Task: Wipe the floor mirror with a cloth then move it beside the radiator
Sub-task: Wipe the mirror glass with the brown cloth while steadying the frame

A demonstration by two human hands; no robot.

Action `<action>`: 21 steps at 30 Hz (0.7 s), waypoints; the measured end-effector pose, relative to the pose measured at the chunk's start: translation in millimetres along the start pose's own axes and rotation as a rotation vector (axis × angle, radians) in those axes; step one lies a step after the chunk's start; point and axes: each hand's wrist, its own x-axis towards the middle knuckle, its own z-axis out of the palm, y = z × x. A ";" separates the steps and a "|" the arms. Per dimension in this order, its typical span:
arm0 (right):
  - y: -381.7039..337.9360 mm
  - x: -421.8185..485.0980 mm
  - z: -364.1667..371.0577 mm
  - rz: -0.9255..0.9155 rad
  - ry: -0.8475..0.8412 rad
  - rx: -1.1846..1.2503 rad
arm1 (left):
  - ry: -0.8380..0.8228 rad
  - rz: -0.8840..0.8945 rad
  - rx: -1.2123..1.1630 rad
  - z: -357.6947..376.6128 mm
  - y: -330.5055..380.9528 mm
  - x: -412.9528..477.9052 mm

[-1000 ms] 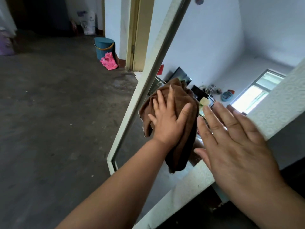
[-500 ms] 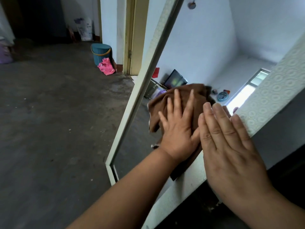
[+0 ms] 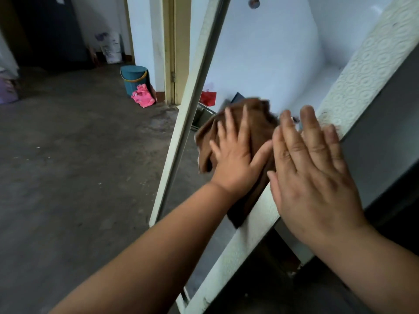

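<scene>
Nearest, the right hand is lying flat on the mirror's patterned right-hand frame edge, fingers straight and close together, gripping nothing. Just beside it, the left hand is pressing the brown cloth against the glass with its fingers spread and straight, the thumb reaching out toward the right hand. The cloth is bunching under the palm, spilling out above the fingertips and hanging below the wrist over the inner lip of the right edge. Its top is blurring, so its outline there is probably not exact. The mirror is leaning across the view, with its plain left frame edge running down to a lower corner close to the floor. To the left of that edge the bare grey concrete floor is stretching open. Farther back, a teal bucket and a pink bundle are sitting against the wall by the door frame, and a white sack is standing beyond.
</scene>
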 end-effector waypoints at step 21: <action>-12.6 -11.1 3.5 -0.032 -0.013 0.090 | 0.060 0.091 0.031 15.9 -13.9 -9.8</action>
